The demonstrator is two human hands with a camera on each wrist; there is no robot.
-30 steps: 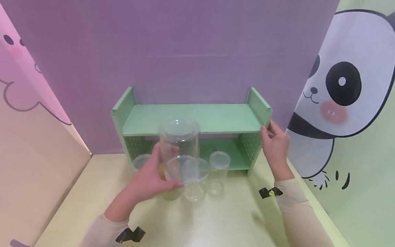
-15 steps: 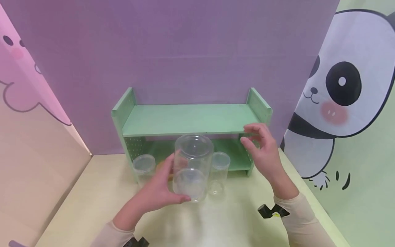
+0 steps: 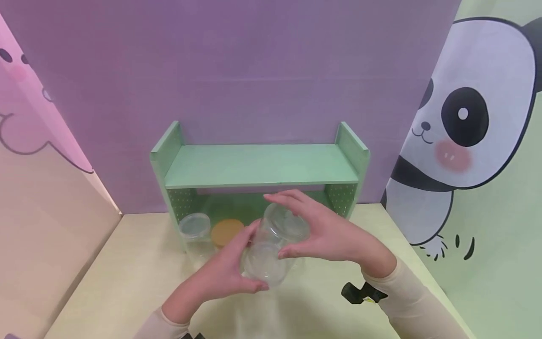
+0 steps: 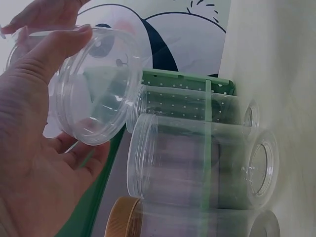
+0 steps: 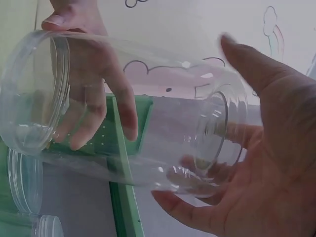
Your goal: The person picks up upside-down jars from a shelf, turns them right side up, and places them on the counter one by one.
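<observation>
A clear plastic jar (image 3: 271,259) is held in the air above the table, tilted and upside down. Its lid end (image 4: 94,89) points downward, close to my left hand. The thumb and fingers of my left hand (image 3: 230,268) grip the jar around that lower end. My right hand (image 3: 326,230) is at the jar's raised base, fingers and thumb spread around it. In the right wrist view a gap shows between the right thumb (image 5: 266,64) and the jar wall, while the other fingers lie close to the far side; contact is unclear.
Several upright jars stand before a green two-tier shelf (image 3: 262,165): a clear-lidded one (image 3: 195,226) at left, an orange-lidded one (image 3: 227,230) beside it, and clear ones (image 4: 197,163) behind the held jar. A purple wall (image 3: 262,70) rises behind.
My right hand has left the shelf's right side and come left to the jar. My left hand has lowered the jar and brought it right; the jar now leans to the right.
</observation>
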